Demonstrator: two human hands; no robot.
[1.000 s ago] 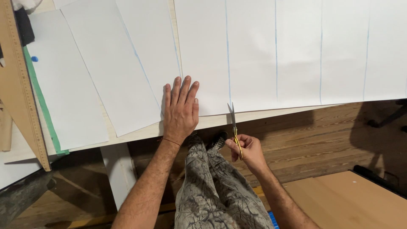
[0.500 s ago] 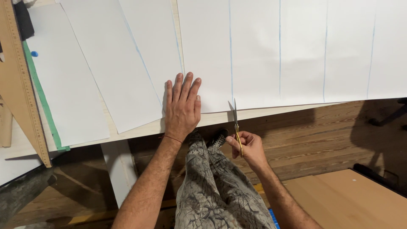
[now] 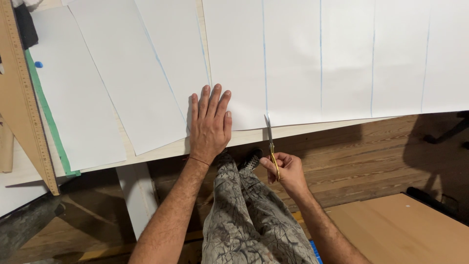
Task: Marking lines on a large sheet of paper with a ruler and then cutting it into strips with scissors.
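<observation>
The big white sheet [image 3: 342,58] is lying flat across the bench [image 3: 161,152], its near edge hanging just past the bench's front lip, and it is ruled with thin blue lines running away toward twelve o'clock. It looks light and floppy, the sort of thing that will buckle or slide if it is not pinned down, and it would tear or crease easily; pressing a flat palm beside the cut line seems the sensible way to be holding it, rather than pinching an edge. The left hand [image 3: 210,124] is doing just that, spread open with fingers together, lying palm-down on the sheet just to the nine o'clock side of one blue line, gripping nothing. The right hand [image 3: 286,171] is closed around the gold handles of a pair of scissors [image 3: 271,142], whose blades are pointing toward twelve o'clock and meeting the sheet's near edge at that blue line. Further toward nine o'clock, separate white strips [image 3: 122,78] are lying fanned on the bench, and beyond them a long wooden ruler [image 3: 27,98] is sitting slantwise beside a green strip [image 3: 49,117]. Below, at six o'clock, patterned trousers [image 3: 254,220] and a wooden floor [image 3: 371,156] are showing.
</observation>
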